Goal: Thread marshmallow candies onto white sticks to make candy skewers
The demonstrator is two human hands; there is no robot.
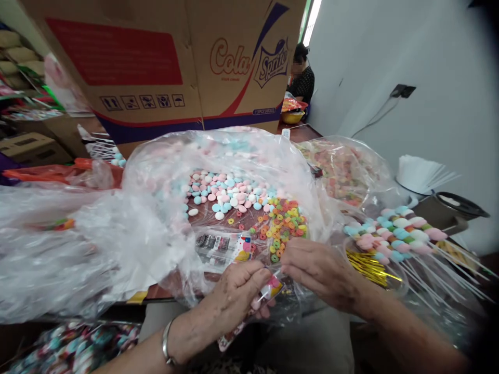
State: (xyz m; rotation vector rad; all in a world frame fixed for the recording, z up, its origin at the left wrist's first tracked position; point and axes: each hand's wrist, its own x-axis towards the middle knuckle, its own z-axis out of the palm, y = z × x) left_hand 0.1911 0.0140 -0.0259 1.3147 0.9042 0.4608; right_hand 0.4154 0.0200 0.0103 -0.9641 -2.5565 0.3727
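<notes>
My left hand (234, 293), with a bangle on the wrist, is closed round a small printed plastic packet (274, 286). The packet's lower end shows below the palm. My right hand (312, 267) is beside the packet's upper end, its fingers bent together; what they pinch is hidden. Just beyond it lie small ring-shaped candies (288, 223) in yellow, orange, green and red. Behind these are pink, blue and white oval candies (234, 195), spilling from a large clear plastic bag (156, 171). A stack of flat printed packets (220, 249) lies left of the rings.
A Cola Sprite carton (148, 57) stands behind. On the right are another bag of rings (346, 166), candy skewers (397, 231), gold twist ties (368, 267) and white sticks (419, 174). A bin of wrapped sweets (86, 348) sits low left. A person (305, 78) sits farther back.
</notes>
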